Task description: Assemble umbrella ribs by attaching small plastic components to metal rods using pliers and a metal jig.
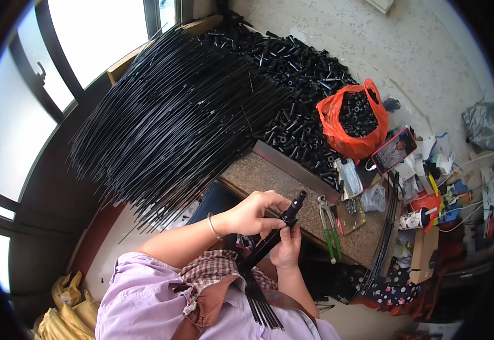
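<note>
In front of my body I hold a slanted black tube (265,245), with a narrower stepped fitting (297,204) at its upper end. Several thin black rods (260,303) fan out from its lower end, over my lap. My left hand (252,214) is closed round the upper part from the left, thumb and fingers near a collar. Just below the collar, the fingertips of my right hand (287,248) pinch the tube from the right. Part of the tube is hidden behind my hands. To the right on the bench lie green-handled pliers (329,229).
A large heap of thin black rods (173,107) spreads at the left. Black plastic fittings (298,119) are piled behind a low metal edge (295,170). An orange plastic bag (329,127) holds small black parts. A phone (394,150) leans near clutter at the right.
</note>
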Tool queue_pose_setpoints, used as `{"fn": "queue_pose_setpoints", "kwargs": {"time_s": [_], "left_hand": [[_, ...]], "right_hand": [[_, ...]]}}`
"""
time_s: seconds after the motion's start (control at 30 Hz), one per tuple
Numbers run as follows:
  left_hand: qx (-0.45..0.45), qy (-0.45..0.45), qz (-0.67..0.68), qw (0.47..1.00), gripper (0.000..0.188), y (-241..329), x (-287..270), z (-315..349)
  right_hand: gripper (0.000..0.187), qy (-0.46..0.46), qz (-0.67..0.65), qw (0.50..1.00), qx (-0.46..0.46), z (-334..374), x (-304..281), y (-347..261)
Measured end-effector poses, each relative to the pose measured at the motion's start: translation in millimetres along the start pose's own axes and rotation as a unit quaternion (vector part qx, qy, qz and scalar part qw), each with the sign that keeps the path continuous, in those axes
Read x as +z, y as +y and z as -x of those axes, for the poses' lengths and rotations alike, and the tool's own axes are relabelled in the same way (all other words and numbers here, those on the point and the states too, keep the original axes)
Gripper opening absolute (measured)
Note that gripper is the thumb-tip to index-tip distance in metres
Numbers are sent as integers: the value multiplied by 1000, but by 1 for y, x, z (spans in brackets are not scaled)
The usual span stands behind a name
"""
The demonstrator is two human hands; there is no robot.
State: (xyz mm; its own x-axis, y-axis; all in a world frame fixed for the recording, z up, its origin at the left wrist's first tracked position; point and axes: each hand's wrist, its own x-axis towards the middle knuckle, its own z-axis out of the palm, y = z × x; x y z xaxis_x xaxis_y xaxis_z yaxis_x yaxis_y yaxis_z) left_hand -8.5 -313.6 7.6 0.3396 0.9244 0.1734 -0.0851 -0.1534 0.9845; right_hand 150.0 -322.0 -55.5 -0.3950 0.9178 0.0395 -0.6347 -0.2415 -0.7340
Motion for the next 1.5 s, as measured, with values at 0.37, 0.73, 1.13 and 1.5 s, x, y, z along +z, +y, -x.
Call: {"fn": "queue_pose_setpoints", "kwargs": {"time_s": [0.37, 0.73, 1.13, 1.5], "left_hand": [[-64, -2, 183, 981, 24, -5, 11, -3], [22, 23, 189, 981, 25, -27, 15, -4], [-22, 74, 290, 954, 30, -23, 31, 4], [148, -65, 225, 961, 7, -20, 10, -7]], "right_hand": [[23, -33, 8, 999, 21, 4, -13, -3], [20, -57, -16, 998, 26, 5, -10, -7], [24, -48, -55, 997, 40, 6, -4, -13], [37, -157, -93, 980, 75, 11, -6, -12]]}}
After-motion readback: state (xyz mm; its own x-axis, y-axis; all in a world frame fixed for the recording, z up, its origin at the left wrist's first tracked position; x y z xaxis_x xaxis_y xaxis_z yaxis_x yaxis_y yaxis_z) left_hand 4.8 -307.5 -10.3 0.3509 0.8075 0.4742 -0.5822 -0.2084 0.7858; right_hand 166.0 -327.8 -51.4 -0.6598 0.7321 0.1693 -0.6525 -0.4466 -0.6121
